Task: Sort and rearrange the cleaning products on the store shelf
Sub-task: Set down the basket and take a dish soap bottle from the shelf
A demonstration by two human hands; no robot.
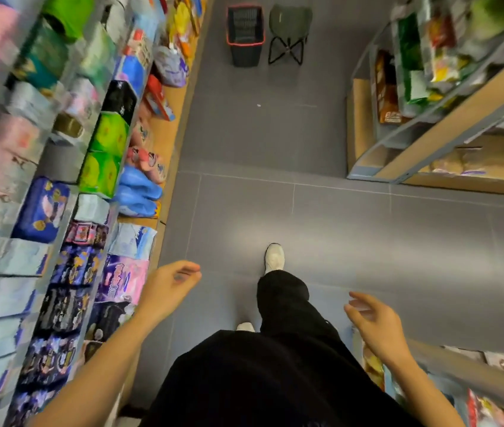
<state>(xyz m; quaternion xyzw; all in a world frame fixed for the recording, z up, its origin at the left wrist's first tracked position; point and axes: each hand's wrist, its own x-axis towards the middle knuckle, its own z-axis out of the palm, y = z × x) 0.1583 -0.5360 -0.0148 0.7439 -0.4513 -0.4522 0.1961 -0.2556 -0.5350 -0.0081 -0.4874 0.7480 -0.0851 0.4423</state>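
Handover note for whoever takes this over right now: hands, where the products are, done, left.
Left hand: relaxed, empty, beside the left shelf.
Right hand: fingers spread, empty, over the aisle.
Products: packs fill the left shelf, among them green packs and blue bags; none in hand.
Basket and folding stool stand at the aisle's far end.
Done: cannot tell from this view.
Left: likely the whole sort; the person is mid-aisle, touching nothing.
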